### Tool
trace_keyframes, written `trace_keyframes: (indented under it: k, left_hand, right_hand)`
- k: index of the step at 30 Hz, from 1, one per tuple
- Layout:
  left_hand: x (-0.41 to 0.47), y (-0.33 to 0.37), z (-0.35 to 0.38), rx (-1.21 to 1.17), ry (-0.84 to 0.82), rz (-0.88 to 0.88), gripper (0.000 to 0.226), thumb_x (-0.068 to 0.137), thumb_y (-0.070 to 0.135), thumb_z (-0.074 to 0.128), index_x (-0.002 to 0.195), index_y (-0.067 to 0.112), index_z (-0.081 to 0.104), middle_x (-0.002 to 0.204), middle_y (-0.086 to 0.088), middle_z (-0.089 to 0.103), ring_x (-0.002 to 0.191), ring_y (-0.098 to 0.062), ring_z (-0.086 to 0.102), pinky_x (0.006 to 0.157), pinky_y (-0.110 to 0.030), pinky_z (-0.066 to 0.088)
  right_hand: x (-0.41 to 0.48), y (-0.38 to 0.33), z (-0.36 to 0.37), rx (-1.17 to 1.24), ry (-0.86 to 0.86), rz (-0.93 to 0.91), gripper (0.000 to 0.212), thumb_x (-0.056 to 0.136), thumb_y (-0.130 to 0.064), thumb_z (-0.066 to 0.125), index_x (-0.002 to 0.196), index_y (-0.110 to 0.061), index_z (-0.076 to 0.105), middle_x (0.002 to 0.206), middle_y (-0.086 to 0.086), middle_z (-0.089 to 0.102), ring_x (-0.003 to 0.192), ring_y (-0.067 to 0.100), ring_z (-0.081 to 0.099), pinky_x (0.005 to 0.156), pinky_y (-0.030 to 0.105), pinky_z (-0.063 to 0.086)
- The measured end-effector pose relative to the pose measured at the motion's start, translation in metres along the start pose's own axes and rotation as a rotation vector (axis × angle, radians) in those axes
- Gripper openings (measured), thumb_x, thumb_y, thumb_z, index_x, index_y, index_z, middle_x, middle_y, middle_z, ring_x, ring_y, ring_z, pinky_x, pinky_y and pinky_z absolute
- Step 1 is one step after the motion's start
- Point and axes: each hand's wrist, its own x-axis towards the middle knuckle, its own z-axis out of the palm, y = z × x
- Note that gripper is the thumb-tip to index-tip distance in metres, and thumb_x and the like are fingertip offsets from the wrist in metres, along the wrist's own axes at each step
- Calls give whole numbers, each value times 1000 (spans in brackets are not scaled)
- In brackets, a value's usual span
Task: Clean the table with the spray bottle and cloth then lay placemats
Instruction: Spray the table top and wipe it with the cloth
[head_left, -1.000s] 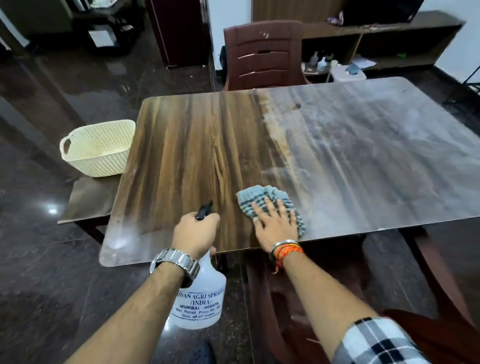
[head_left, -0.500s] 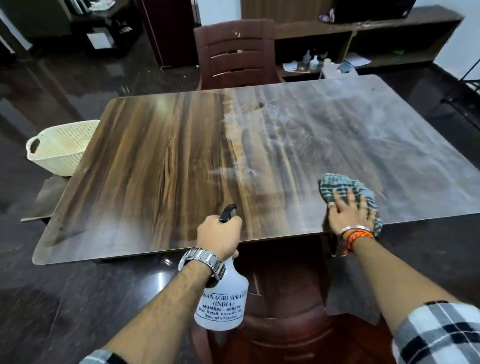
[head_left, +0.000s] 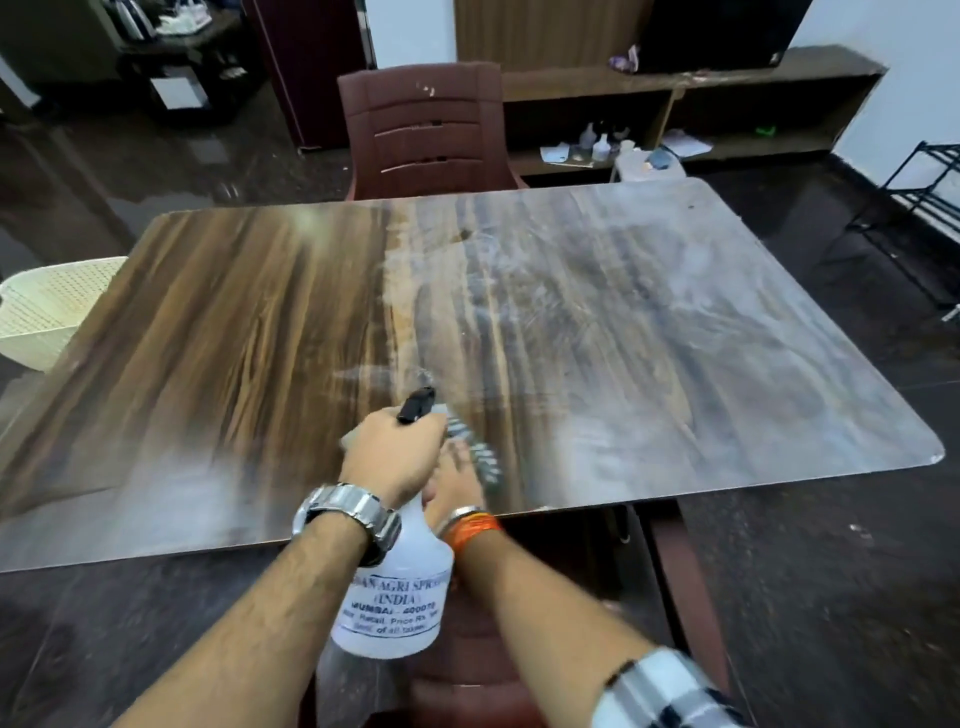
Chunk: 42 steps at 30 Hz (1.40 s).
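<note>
Tabletop (head_left: 675, 332): wood-grain slab, hazy and streaked with wet film on the right half, drier and glossier on the left; no placemats in sight, so by my judgement the cleaning stage is only partly done
Spray bottle (head_left: 395, 587): hangs off the near edge, nozzle forward over the wood, kept ready so more mist can go down without putting it aside
Left hand (head_left: 392, 457): fingers wrapped tight round the bottle's neck and trigger head
Cloth (head_left: 480, 452): checked rag lying on the wood near the front edge, blurred and half hidden behind the left hand
Right hand (head_left: 454, 486): pressed on the cloth; its fingers are mostly hidden and blurred, so spread or curled I cannot tell
Basket (head_left: 47, 312): cream, perforated, off the far-left corner, clear of the wiping
</note>
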Motion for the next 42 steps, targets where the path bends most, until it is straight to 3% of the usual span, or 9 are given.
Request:
trace_keyframes:
  k: [2,6,17,22,28,31,34,37,42]
  left_hand:
    - [0,15,18,-34,8,-34,23,80,24,58,64,8,62,52,-8,63,38,-24,58,59,-30,46]
    - [-18,41,75,-60,52,-63,20,71,26,59,62,9,65,54,-9,66,36,-25,59,57,-30,47]
    - [-59,125,257,-3,13,-168,21,81,29,57,68,13,59,48,-5,64,41,-25,66,54,-31,55]
    - [-62,136,264,36,66,-160,28,81,28,55,62,9,62,50,-8,67,46,-28,69,58,-32,57]
    - [-55,132,249,-2,132,-148,30,64,38,57,57,10,64,50,-8,67,56,-34,68,73,-50,60]
    - [-52,131,244,33,134,-123,30,61,40,57,58,11,65,56,-10,70,62,-36,68,76,-51,60]
    - [-53,128,240,-3,121,-149,34,53,41,56,61,10,65,56,-9,70,60,-37,67,74,-51,59]
    - [-60,126,244,-1,61,-166,32,56,40,57,64,10,65,59,-9,69,44,-32,65,62,-47,59]
    - [-76,120,254,-6,66,-180,21,73,31,58,73,11,63,60,-6,65,37,-25,64,68,-47,61]
  right_hand:
    - [4,-1,-11,-20,-102,-73,50,102,-22,27,149,-9,19,159,10,12,147,23,-2,118,40,-7]
    - [-5,88,-8,76,138,-23,52,94,-35,37,146,-27,33,159,-3,16,147,21,0,116,50,-5]
    - [-123,458,-90,170,377,788,52,95,-45,29,146,-47,18,159,-13,5,147,20,-2,116,53,-2]
    - [-111,424,-82,171,381,769,57,93,-42,35,147,-45,18,160,-9,2,147,26,-4,115,55,-5]
    - [-88,262,-33,86,204,128,53,83,-36,34,130,-29,56,145,0,46,141,34,27,115,53,16]
    - [-91,227,-39,145,141,48,42,87,-27,36,110,-30,71,116,-8,68,136,12,38,116,30,14]
    - [-96,242,-29,121,236,-85,46,83,-29,32,103,-33,73,115,-10,68,122,12,55,114,37,20]
    - [-109,301,-30,130,242,94,50,86,-41,37,135,-40,46,151,-10,37,143,21,24,115,52,6]
    - [-154,448,-69,60,376,618,55,89,-47,29,144,-48,25,157,-11,19,146,23,12,117,52,3]
